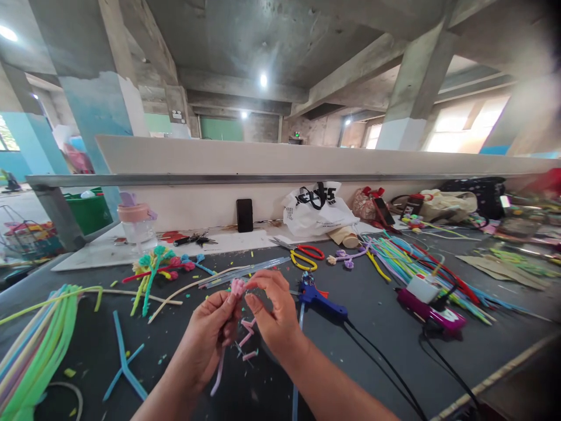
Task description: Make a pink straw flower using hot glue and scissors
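Note:
In the head view my left hand [205, 333] pinches a small pink pipe-cleaner flower [237, 286] between thumb and fingers. A lilac pipe-cleaner stem [218, 373] hangs below that hand. My right hand [278, 313] is at the flower's right side, its fingertips touching the pink loops while its thumb stands apart from them. Beneath the hands lies a zigzag-bent pink pipe-cleaner piece [248, 332]. A blue hot glue gun [322, 299] rests just right of my right hand, and scissors with red and yellow handles [304, 257] lie beyond.
Bundles of pipe cleaners lie at left [48, 345] and right [407, 263]. Finished pipe-cleaner flowers [158, 269] sit behind my left hand. A power strip [429, 310] with cords is at right. A phone [244, 215], cup [135, 225] and white bag [318, 210] stand along the back.

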### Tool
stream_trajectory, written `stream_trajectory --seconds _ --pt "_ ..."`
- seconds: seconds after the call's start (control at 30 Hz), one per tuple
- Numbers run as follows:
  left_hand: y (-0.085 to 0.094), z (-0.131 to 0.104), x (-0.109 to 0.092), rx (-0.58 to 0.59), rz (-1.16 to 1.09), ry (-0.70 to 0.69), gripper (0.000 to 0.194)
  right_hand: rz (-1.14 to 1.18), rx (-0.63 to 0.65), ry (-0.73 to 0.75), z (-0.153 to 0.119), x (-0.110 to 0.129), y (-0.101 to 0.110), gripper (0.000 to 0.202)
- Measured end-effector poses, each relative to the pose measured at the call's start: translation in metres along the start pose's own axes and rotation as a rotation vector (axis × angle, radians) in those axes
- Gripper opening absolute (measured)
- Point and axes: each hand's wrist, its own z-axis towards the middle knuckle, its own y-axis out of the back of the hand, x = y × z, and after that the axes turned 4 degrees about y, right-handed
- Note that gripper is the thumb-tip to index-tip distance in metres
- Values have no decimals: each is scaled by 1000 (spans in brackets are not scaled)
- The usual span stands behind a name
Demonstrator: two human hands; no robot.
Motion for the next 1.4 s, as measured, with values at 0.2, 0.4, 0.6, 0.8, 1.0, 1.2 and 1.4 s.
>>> stream_trajectory --seconds 0.2,0.4,0.6,0.8,1.0,1.2,1.4 --pt "-5 -2 0 -16 21 -6 31 -66 -14 8 2 -1 -1 3" --pt "-6 -3 -1 -37 34 -13 32 -35 -16 -6 3 -2 -2 2" --pt "-5 -2 0 -31 42 -13 30 -23 -5 0 1 -2 -3 3" --pt "-3 -4 -2 36 4 -11 25 201 -30 -104 -4 -4 0 16" --pt "0 -9 -6 81 -73 60 24 358 88 -128 -6 -4 0 35" --pt "4 -9 -4 85 -130 87 26 424 171 -46 -6 -7 -3 22" --pt "3 -10 -3 87 -142 115 26 415 224 -36 -5 -7 -2 29"
